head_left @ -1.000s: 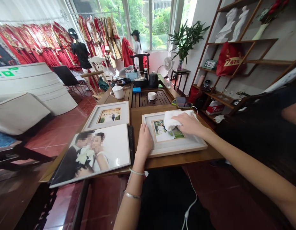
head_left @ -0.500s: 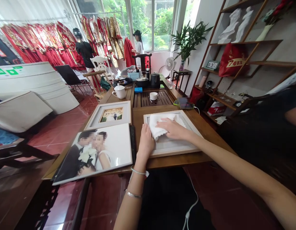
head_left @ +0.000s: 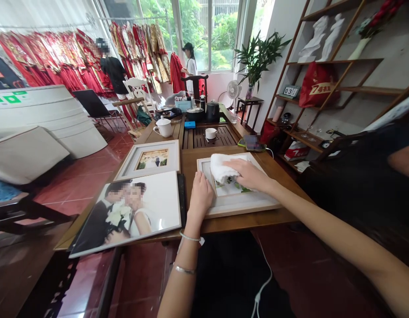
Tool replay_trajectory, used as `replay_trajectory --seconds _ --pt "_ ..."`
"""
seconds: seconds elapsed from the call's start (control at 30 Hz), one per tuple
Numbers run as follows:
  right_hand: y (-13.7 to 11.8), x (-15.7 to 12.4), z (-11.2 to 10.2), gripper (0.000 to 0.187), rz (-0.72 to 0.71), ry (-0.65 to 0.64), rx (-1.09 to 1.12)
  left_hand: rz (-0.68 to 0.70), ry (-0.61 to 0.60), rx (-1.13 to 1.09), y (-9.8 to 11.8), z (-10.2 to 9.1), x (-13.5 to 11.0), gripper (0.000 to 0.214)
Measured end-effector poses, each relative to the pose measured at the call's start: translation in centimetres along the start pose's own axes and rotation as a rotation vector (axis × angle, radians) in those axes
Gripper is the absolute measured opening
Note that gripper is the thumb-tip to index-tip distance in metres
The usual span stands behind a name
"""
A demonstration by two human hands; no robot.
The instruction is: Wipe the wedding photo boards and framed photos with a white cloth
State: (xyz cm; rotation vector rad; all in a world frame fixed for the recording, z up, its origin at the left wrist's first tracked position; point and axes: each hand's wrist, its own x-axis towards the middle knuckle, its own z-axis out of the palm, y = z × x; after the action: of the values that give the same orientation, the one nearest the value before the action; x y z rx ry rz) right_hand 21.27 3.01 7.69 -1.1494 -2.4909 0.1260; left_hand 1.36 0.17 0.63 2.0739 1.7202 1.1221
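Well to the left of the left hand (head_left: pixel 200 195) lies a large glossy unframed wedding print (head_left: pixel 138 212). Beyond it is a white wooden frame with a small landscape photo (head_left: pixel 151 159). Both lie flat on the brown wooden table (head_left: pixel 189 165).

The left hand is open, palm down with fingers together, resting on the near left edge of a second pale white-bordered picture frame (head_left: pixel 244 205). That frame lies flat between the two hands. On its picture area, under the right hand (head_left: pixel 252 176), sits a white folded cloth (head_left: pixel 220 170), soft and bunched. The right hand lies over the cloth with fingers bent onto it, holding it pressed to the picture.

The frame should handle as stiff and fairly light, and is best taken by its two long borders. Its front is probably glazed, though the sheen is too faint to be sure; if so, it is smooth, slippery and breakable. The cloth is limp and takes a pinch anywhere.
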Motion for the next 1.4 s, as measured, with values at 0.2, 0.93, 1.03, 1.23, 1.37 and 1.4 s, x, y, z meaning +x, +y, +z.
replay_trajectory --seconds 0.2,0.93,1.03,1.23,1.37,1.4 --pt "-1.0 5.8 1.9 0.062 0.071 -0.08 -0.154 -0.007 0.006 -0.011 0.3 -0.4 0.2 0.041" --pt "-4.9 -2.9 -2.7 0.059 -0.34 -0.432 0.242 -0.106 -0.105 -0.29 1.9 -2.0 0.8 0.049" --pt "-5.7 -4.7 -4.3 0.063 -0.311 -0.447 0.17 -0.06 -0.124 -0.193 1.3 -1.5 0.7 0.046" --pt "-5.9 -8.6 -6.5 0.061 -0.208 -0.362 -0.032 0.003 -0.108 0.038 -0.2 -0.3 0.3 0.038" --pt "-3.0 -10.9 -6.5 0.063 -0.084 -0.221 -0.202 0.004 -0.114 0.033 -0.2 -0.4 0.4 0.038" --pt "-1.9 -11.2 -6.3 0.063 -0.044 -0.193 -0.234 0.006 -0.091 0.023 0.0 -0.5 0.3 0.038"
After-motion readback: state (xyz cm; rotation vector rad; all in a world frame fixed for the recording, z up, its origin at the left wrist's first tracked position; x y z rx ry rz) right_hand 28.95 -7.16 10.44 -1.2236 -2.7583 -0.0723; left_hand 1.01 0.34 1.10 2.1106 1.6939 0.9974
